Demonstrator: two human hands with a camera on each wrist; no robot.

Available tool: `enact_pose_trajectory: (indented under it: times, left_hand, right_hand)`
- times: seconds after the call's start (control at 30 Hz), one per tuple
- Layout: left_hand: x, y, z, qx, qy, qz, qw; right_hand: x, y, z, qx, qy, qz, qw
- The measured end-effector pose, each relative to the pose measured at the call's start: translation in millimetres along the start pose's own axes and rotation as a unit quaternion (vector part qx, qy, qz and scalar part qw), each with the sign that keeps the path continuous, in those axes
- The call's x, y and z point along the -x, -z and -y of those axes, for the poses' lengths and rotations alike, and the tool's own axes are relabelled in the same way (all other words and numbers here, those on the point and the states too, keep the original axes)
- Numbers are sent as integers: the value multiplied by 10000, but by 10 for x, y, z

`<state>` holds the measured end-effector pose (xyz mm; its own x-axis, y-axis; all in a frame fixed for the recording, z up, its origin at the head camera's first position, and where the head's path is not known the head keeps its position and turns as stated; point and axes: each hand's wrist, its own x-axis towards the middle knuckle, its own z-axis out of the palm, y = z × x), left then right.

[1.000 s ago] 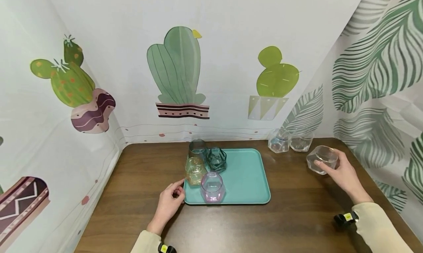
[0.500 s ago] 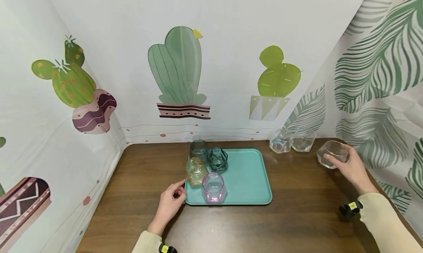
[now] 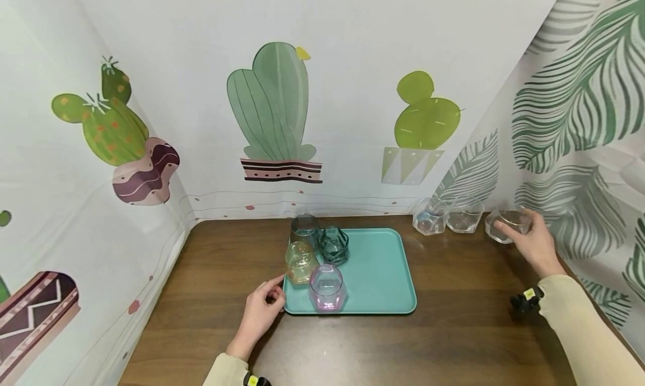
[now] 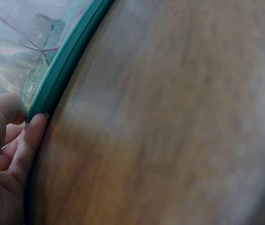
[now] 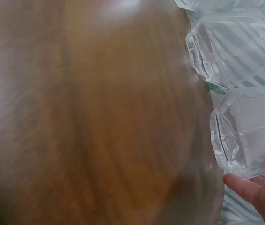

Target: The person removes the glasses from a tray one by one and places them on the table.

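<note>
At the table's back right corner, my right hand grips a clear faceted glass, thumb on the near side and fingers around the far side. In the right wrist view this glass stands close beside another clear glass. My left hand pinches the left rim of a turquoise tray between thumb and fingers. On the tray's left part stand a pink glass, a yellow glass, a dark green glass and a blue-grey glass.
Two clear glasses, one on the left and one on the right, stand along the back edge right of the tray. A printed cloth hangs behind the brown wooden table and at both sides.
My right hand has carried the clear glass right and then back toward the wall, into line with the other two clear glasses. My left hand has stayed at the tray's rim.
</note>
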<state>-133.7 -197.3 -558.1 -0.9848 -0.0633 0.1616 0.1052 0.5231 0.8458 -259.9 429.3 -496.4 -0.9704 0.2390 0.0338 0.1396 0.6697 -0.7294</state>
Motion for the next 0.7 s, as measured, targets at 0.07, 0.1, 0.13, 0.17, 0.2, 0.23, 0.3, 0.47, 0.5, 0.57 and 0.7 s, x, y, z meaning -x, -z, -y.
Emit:
enact_pose_trajectory:
  times: [0.07,0.1,0.13,0.17,0.2,0.23,0.3,0.47,0.5,0.57,0.7]
  left_hand:
    - [0,-1,5,8,40,7,10000]
    - [0,-1,6,8,46,10,10000]
    - [-1,-1,7,0,42,8,10000]
    - [-4,-1,10,0,39,8,10000]
    - [-7,0,12,-10,29,2,10000]
    - [-10,3,13,-28,14,-6,10000]
    - [-14,6,12,-55,-15,-16,10000]
    - [-2,7,1,-65,-81,-7,9999]
    - [2,7,-1,-51,-86,0,9999]
    - [6,3,-1,-53,-117,-13,9999]
    - [4,1,3,-48,-114,-43,9999]
  right_hand:
    - [-52,-6,8,-13,-27,0,10000]
    - [-77,-10,13,-4,-38,-3,10000]
    - [-99,-15,19,14,-36,-2,10000]
    - [-122,-20,25,41,-31,0,10000]
    - [-142,-28,32,73,-28,13,10000]
    - [-162,-33,40,88,-19,16,10000]
    - [-191,-45,53,76,-21,31,10000]
    - [-250,-68,56,51,-82,89,9999]
    - [-258,-72,56,63,-105,108,9999]
    - [-269,-72,61,76,-144,140,9998]
    - [-279,-78,79,92,-197,195,9996]
